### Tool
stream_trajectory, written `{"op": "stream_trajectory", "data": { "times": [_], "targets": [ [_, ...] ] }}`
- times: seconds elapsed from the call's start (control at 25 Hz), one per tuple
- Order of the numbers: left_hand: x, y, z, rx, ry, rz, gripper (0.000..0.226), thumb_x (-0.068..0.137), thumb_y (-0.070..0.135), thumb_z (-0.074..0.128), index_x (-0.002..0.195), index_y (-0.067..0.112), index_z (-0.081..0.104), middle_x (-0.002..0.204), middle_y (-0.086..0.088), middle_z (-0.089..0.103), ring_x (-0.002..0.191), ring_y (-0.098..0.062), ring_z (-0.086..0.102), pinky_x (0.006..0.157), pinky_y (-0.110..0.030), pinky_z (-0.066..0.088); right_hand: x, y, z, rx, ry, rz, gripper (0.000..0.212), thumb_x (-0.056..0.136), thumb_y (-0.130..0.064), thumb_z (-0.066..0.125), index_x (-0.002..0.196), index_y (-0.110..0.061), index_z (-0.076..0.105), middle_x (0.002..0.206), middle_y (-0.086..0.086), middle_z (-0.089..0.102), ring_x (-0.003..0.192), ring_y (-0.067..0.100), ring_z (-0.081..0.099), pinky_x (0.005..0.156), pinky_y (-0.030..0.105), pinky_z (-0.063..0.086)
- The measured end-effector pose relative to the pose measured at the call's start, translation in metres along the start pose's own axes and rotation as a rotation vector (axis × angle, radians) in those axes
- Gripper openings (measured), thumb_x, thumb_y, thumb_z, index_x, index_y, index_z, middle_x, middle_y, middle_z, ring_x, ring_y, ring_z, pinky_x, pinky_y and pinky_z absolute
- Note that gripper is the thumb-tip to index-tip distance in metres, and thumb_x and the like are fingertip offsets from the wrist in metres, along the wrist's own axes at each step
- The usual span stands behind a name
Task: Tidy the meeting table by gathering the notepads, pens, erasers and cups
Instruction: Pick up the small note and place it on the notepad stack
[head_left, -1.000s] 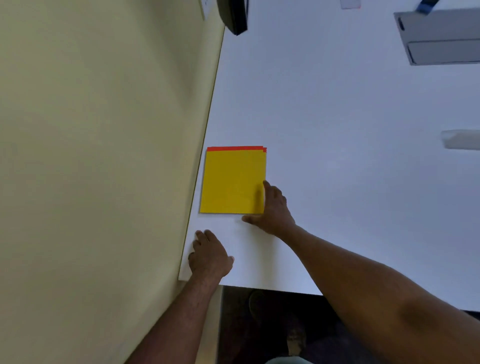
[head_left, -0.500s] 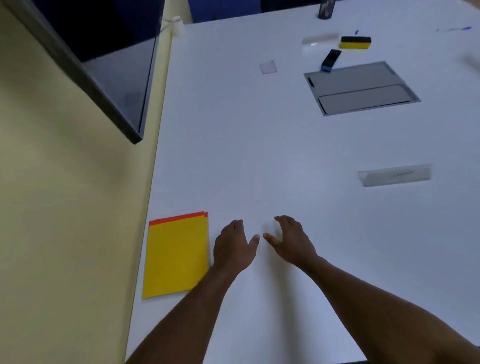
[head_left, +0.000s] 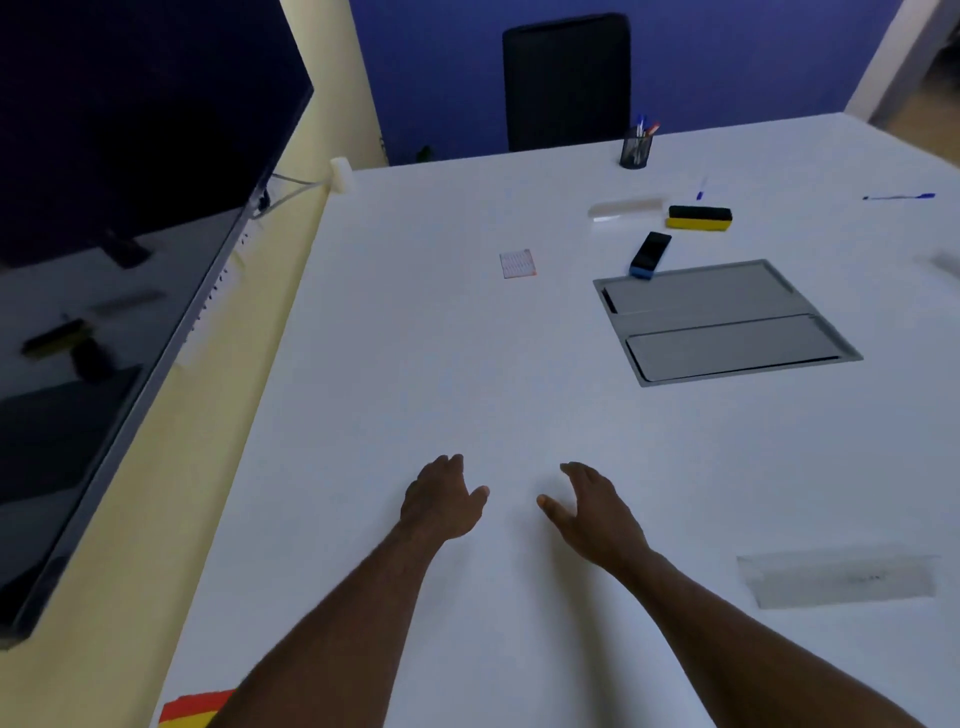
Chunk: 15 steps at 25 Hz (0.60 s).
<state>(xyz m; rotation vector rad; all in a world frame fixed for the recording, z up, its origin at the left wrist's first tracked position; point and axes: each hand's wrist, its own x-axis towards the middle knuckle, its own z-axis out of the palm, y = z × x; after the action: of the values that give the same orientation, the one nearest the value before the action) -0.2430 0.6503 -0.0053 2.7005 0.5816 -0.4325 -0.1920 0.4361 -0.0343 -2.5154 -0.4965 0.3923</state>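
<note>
My left hand (head_left: 441, 499) and my right hand (head_left: 592, 506) hover side by side over the white table (head_left: 415, 364), fingers apart, holding nothing. The yellow and red notepads (head_left: 195, 709) lie at the near left corner, mostly hidden by my left forearm. Far ahead to the right lie a yellow-and-black eraser (head_left: 700, 217), a blue-and-black eraser (head_left: 649, 254), a small notepad (head_left: 517, 263) and two blue pens (head_left: 898, 196) (head_left: 701, 188). A mesh pen cup (head_left: 635, 148) stands at the far edge.
A grey cable hatch (head_left: 722, 322) is set into the table at the right. Clear rulers lie at the near right (head_left: 836, 579) and beside the yellow eraser (head_left: 626, 208). A large dark screen (head_left: 130, 234) hangs on the left wall. A black chair (head_left: 566, 78) stands behind the table.
My view has lifted from the near corner to the whole table. Both hands left the yellow notepad and moved forward to the middle, empty.
</note>
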Motion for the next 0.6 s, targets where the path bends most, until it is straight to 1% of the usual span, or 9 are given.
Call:
{"op": "stream_trajectory", "data": {
  "times": [0.16, 0.28, 0.32, 0.4, 0.48, 0.52, 0.6],
  "targets": [
    [0.099, 0.003, 0.006, -0.016, -0.085, 0.02, 0.075, 0.096, 0.052, 0.045, 0.154, 0.016, 0.015, 0.164, -0.008, 0.007, 0.15, -0.026, 0.012, 0.119, -0.043, 0.02, 0.111, 0.008, -0.004, -0.039, -0.002, -0.073, 0.071, 0.09, -0.056, 0.051, 0.147, -0.018, 0.031, 0.154, 0.0, 0.035, 0.142, 0.017, 0.029, 0.111, 0.036, 0.033],
    [0.171, 0.006, 0.008, -0.007, -0.057, 0.049, 0.094, 0.088, 0.06, 0.053, 0.155, 0.017, 0.003, 0.164, -0.007, -0.002, 0.151, -0.028, 0.002, 0.121, -0.044, 0.015, 0.19, 0.007, 0.001, -0.071, -0.002, -0.123, 0.074, 0.089, -0.056, 0.052, 0.148, -0.017, 0.03, 0.155, 0.0, 0.033, 0.143, 0.017, 0.029, 0.111, 0.035, 0.032],
    [0.193, 0.006, 0.006, 0.0, -0.054, 0.064, 0.104, 0.082, 0.066, 0.057, 0.155, 0.02, 0.0, 0.164, -0.006, -0.006, 0.15, -0.028, -0.002, 0.121, -0.045, 0.012, 0.214, 0.008, 0.002, -0.076, 0.016, -0.126, 0.075, 0.088, -0.056, 0.053, 0.148, -0.017, 0.03, 0.155, 0.001, 0.033, 0.143, 0.017, 0.028, 0.112, 0.035, 0.031],
    [0.234, 0.0, 0.003, 0.029, -0.07, 0.08, 0.125, 0.063, 0.083, 0.06, 0.154, 0.029, -0.005, 0.163, -0.002, -0.016, 0.15, -0.029, -0.012, 0.119, -0.049, 0.005, 0.264, 0.009, 0.003, -0.098, 0.053, -0.123, 0.074, 0.089, -0.053, 0.053, 0.148, -0.014, 0.031, 0.155, 0.004, 0.033, 0.143, 0.019, 0.029, 0.111, 0.037, 0.032],
    [0.271, -0.008, 0.0, 0.078, -0.097, 0.087, 0.145, 0.038, 0.099, 0.052, 0.151, 0.038, -0.015, 0.159, 0.002, -0.029, 0.147, -0.028, -0.023, 0.116, -0.054, -0.004, 0.316, 0.008, 0.007, -0.113, 0.068, -0.103, 0.072, 0.09, -0.049, 0.053, 0.148, -0.011, 0.03, 0.154, 0.008, 0.035, 0.141, 0.024, 0.034, 0.11, 0.036, 0.032],
    [0.287, -0.01, -0.002, 0.106, -0.108, 0.09, 0.153, 0.027, 0.103, 0.047, 0.149, 0.039, -0.02, 0.157, 0.003, -0.034, 0.146, -0.028, -0.027, 0.114, -0.056, -0.007, 0.339, 0.008, 0.008, -0.138, 0.074, -0.1, 0.072, 0.091, -0.047, 0.054, 0.147, -0.009, 0.03, 0.153, 0.01, 0.036, 0.139, 0.026, 0.036, 0.11, 0.036, 0.032],
    [0.315, -0.009, -0.008, 0.154, -0.107, 0.096, 0.162, 0.014, 0.106, 0.041, 0.146, 0.039, -0.026, 0.155, 0.001, -0.037, 0.145, -0.028, -0.029, 0.113, -0.058, -0.008, 0.381, 0.005, 0.008, -0.213, 0.071, -0.129, 0.074, 0.091, -0.047, 0.054, 0.147, -0.007, 0.029, 0.154, 0.012, 0.033, 0.138, 0.03, 0.036, 0.11, 0.036, 0.031]
  ]
}}
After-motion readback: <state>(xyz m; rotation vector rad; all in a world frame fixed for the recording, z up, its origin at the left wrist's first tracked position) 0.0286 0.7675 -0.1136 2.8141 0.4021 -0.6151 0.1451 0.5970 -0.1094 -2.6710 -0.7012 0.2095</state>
